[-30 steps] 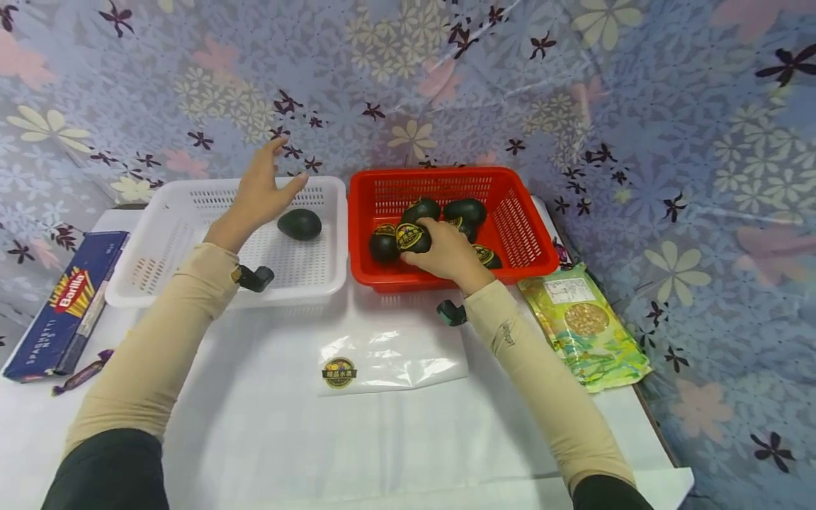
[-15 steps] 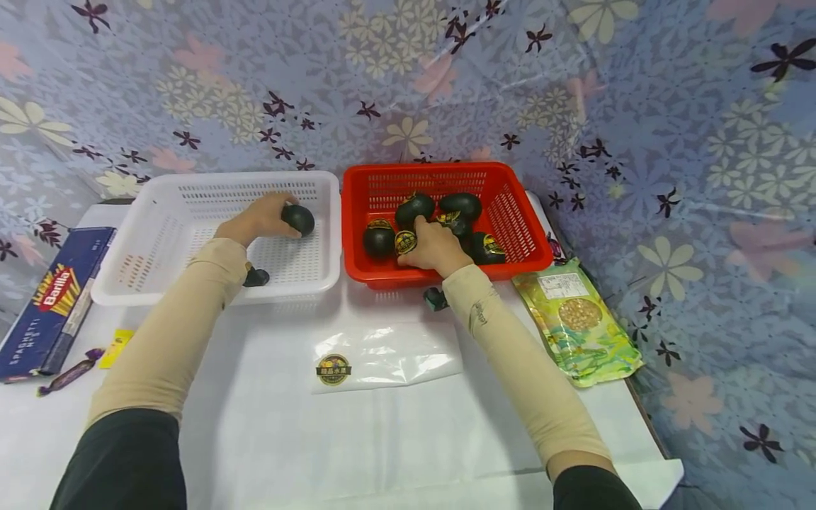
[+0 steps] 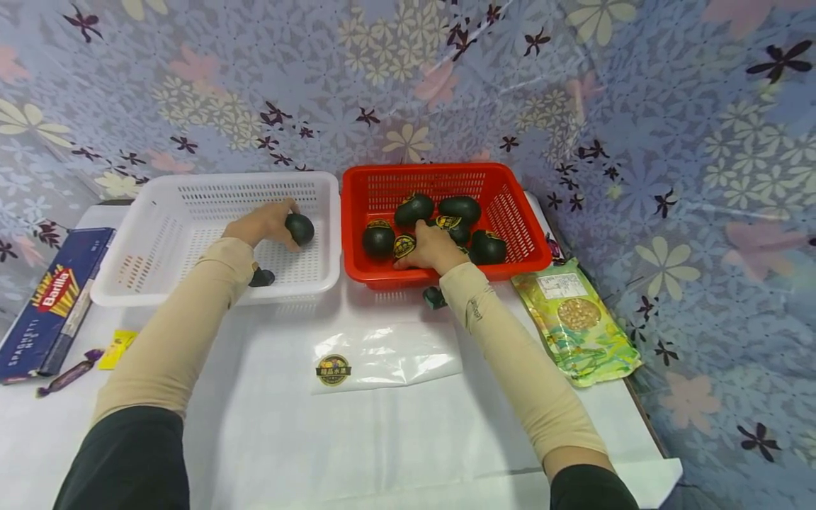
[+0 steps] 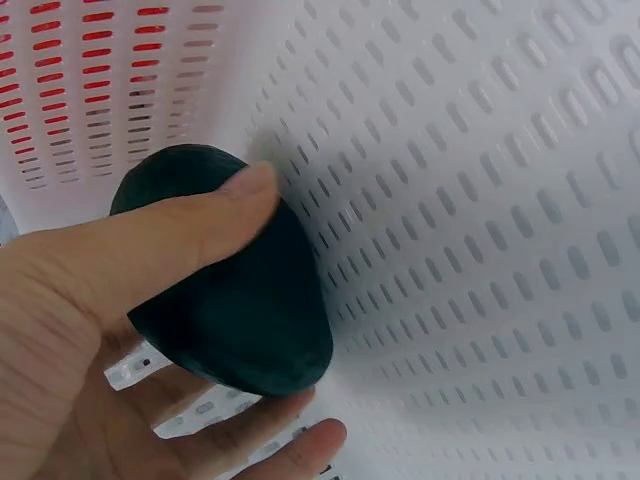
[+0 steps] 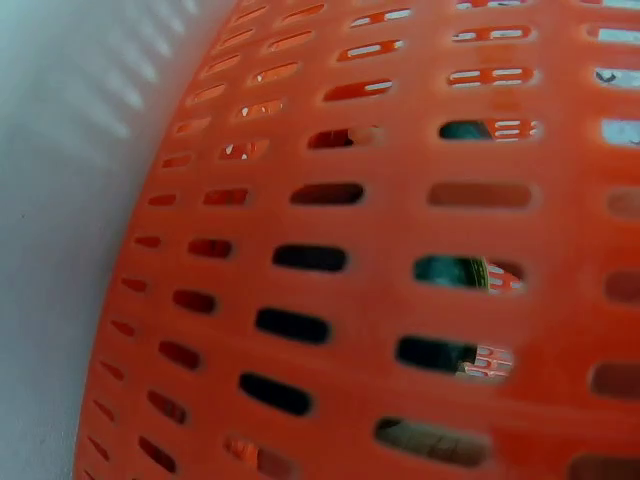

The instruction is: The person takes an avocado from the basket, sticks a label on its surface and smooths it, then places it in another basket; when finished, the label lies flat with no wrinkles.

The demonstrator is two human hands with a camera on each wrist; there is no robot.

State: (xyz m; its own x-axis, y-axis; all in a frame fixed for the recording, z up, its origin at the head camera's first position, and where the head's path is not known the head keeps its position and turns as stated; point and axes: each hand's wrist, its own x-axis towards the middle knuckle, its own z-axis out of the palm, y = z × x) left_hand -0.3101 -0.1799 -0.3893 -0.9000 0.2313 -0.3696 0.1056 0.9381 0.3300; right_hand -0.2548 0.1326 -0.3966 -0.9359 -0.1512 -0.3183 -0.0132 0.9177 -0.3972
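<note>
In the white basket (image 3: 121,244), my left hand (image 3: 261,223) grips a dark green avocado (image 3: 299,229). The left wrist view shows the thumb across the top of this avocado (image 4: 255,320) and the other fingers beneath it. Inside the red basket (image 3: 376,278), near its front wall, my right hand (image 3: 433,248) holds an avocado with a black and gold label band (image 3: 404,246). Several more avocados lie around that hand, among them a banded one (image 3: 378,241) on the left and another (image 3: 488,248) on the right. The basket wall (image 5: 480,310) mostly hides this hand in the right wrist view.
A clear plastic bag (image 3: 395,358) with a round label lies before the baskets. To the left are a blue spaghetti box (image 3: 57,304), a purple-wrapped candy (image 3: 70,373) and a yellow packet (image 3: 117,348). A green-yellow food bag (image 3: 576,322) lies to the right, and a floral cloth (image 3: 408,85) hangs behind.
My left hand has come down from above the white basket and taken hold of its avocado. My right hand has lowered its banded avocado slightly among the others.
</note>
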